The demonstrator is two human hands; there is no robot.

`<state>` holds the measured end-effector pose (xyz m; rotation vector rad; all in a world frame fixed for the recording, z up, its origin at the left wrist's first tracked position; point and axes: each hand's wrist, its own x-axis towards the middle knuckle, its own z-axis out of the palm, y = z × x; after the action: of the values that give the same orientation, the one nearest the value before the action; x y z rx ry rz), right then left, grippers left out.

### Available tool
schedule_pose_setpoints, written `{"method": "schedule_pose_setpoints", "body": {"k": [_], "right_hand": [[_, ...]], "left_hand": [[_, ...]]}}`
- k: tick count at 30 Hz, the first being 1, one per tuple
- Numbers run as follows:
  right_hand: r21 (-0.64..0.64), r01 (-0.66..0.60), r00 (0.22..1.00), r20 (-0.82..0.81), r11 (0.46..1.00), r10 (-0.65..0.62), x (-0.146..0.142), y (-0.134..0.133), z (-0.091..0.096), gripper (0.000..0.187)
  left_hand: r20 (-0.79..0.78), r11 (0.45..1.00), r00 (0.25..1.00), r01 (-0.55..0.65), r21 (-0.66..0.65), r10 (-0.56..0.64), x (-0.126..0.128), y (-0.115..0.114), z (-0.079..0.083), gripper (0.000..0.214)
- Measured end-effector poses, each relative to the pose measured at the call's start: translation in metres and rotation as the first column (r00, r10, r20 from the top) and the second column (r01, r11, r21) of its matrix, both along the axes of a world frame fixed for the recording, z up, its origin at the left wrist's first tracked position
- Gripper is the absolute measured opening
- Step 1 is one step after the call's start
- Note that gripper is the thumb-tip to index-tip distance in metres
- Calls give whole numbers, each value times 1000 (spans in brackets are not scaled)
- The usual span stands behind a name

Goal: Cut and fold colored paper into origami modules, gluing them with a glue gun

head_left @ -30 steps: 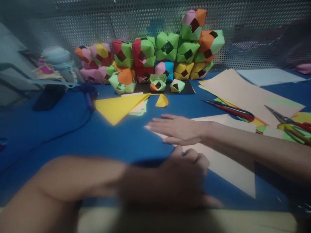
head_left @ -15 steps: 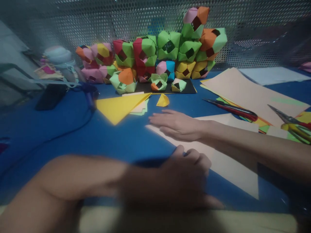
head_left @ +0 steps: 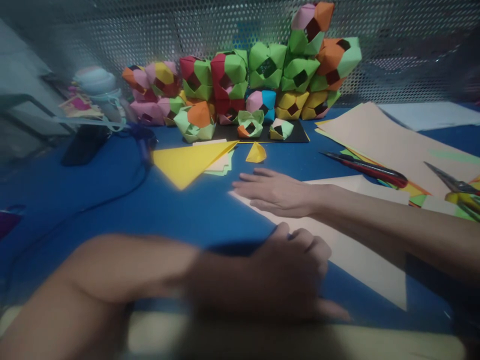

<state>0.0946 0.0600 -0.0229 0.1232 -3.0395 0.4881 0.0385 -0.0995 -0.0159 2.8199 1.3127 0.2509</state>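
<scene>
A large pale peach sheet of paper (head_left: pixel 369 250) lies on the blue table, its outline like a folded triangle with a point toward the left. My right hand (head_left: pixel 277 192) rests flat on its left part, fingers stretched out toward that point. Lower down, my left hand (head_left: pixel 288 270) is at the sheet's near edge. Its fingers are curled together and the thumb sticks out to the right; the fingertips are hidden. Just beyond my right hand sits a small folded yellow paper piece (head_left: pixel 256 153). To its left, a folded yellow sheet (head_left: pixel 189 162) partly covers small paper squares (head_left: pixel 224 166).
Colourful folded paper cubes (head_left: pixel 266 67) stand stacked along a perforated metal panel (head_left: pixel 157 30). At right lie a red-handled cutter (head_left: pixel 369 167), scissors (head_left: pixel 455 187) and large peach sheets (head_left: pixel 382 135). A cable (head_left: pixel 93 205) runs across the left side.
The scene sits slightly farther right in the view. Both hands keep nearly the same places on the peach paper, and nothing else has visibly moved.
</scene>
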Motion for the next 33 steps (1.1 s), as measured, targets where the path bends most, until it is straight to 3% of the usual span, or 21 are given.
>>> {"method": "schedule_pose_setpoints", "body": {"k": [12,16,18,21,23,27,33], "right_hand": [[31,-23,999,-25,999,23,1,1,-3,51],[56,-20,1000,-23,998,21,0,3,-5,53],[73,-28,999,-26,997,30,0,4,-5,53],[109,-42,998,-34,993,46,-1,3,-5,57],[140,-32,998,-47,990,39,-2,3,-4,56],[205,-25,995,-87,978,43,-4,2,-5,52],[265,11,988,-149,964,30,-4,1,-5,47]], "left_hand": [[2,996,1000,-8,-91,9,-1,1,8,57],[36,996,996,84,16,-84,-10,0,18,47],[31,995,996,77,67,-79,-22,1,25,39],[-21,993,994,-108,48,109,-50,4,29,32],[-31,982,988,-149,119,153,-73,7,27,30],[34,960,969,-248,134,245,-111,10,15,27],[72,948,967,-255,190,246,-124,9,8,24]]}}
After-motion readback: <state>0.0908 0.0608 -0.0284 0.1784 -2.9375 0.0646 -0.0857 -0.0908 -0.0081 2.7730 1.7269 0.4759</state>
